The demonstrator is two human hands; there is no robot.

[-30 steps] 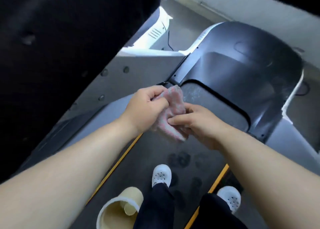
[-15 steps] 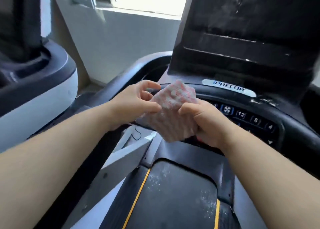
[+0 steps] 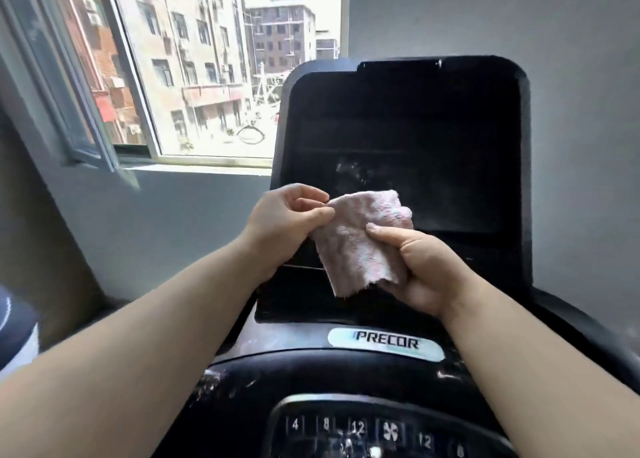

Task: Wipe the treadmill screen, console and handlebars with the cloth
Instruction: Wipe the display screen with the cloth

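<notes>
Both hands hold the pink cloth point(image 3: 360, 239) before the dark screen point(image 3: 405, 146): left hand point(image 3: 287, 220) pinches its top corner, right hand point(image 3: 420, 270) grips its side; it seems not to touch the screen.

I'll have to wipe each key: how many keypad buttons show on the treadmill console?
6 buttons in a row at the bottom edge, left to right: 4, 8, 12, fan symbol, 12, one cropped. More may lie below the frame.
</notes>
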